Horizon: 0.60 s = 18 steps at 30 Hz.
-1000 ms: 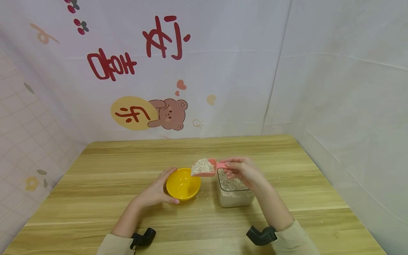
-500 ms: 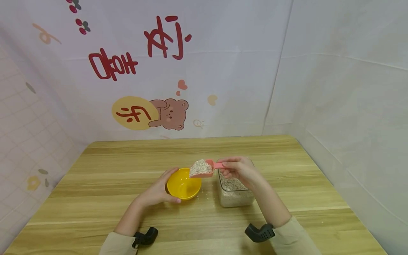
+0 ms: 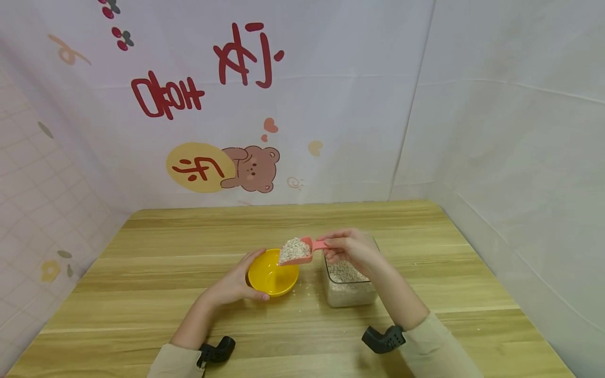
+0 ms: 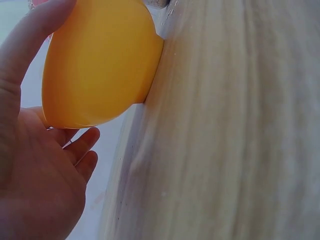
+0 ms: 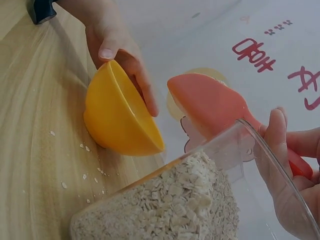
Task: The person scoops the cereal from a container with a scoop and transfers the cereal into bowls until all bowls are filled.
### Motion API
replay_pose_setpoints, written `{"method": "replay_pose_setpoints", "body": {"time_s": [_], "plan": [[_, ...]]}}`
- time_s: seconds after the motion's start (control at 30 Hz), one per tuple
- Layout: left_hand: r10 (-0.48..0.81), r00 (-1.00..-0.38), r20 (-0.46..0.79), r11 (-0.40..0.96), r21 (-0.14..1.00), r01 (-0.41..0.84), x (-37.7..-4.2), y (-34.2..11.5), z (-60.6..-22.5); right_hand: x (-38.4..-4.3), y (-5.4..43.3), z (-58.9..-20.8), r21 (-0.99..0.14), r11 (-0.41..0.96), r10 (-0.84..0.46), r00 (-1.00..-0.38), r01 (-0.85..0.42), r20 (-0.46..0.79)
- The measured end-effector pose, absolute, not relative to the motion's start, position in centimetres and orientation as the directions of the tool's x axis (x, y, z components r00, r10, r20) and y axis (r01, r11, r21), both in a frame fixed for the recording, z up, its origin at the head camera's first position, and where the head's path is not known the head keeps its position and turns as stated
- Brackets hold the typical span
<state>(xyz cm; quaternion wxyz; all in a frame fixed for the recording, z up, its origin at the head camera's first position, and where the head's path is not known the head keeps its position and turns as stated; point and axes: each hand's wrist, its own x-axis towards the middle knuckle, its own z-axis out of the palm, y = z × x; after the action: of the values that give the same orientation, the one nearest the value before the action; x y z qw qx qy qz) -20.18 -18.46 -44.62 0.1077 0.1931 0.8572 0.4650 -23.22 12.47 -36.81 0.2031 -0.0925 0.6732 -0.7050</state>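
My left hand (image 3: 232, 282) holds a yellow bowl (image 3: 273, 275) on the table, thumb on the near side and fingers round the far side. In the left wrist view the bowl (image 4: 102, 60) stands upright on its base. A pink scoop (image 5: 207, 100) heaped with oat flakes (image 3: 294, 249) is in my right hand (image 3: 352, 251), which pinches its handle. The scoop's front end overlaps the bowl's right rim in the head view, raised above it. Below my right hand stands a clear square container (image 3: 351, 295) of oats (image 5: 175, 200).
Several stray oat flakes (image 5: 85, 147) lie on the wooden table (image 3: 189, 236) between bowl and container. A white printed curtain (image 3: 350, 131) hangs along the back and sides. A black wrist mount (image 3: 384, 340) sits on my right forearm, and another (image 3: 217, 350) on my left.
My right hand has carried the loaded scoop left, from above the container's edge to over the bowl's right side, its front tipping slightly down. The left hand and bowl keep their place.
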Motion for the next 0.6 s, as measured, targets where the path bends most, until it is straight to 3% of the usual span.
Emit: {"method": "replay_pose_setpoints", "body": {"time_s": [0.6], "plan": [[0.425,-0.905,-0.003,0.473,0.854,0.219,-19.3,-17.9,-43.0,-23.6,10.8,-36.2,-0.98,0.163,-0.439,-0.881,0.114,-0.176]]}}
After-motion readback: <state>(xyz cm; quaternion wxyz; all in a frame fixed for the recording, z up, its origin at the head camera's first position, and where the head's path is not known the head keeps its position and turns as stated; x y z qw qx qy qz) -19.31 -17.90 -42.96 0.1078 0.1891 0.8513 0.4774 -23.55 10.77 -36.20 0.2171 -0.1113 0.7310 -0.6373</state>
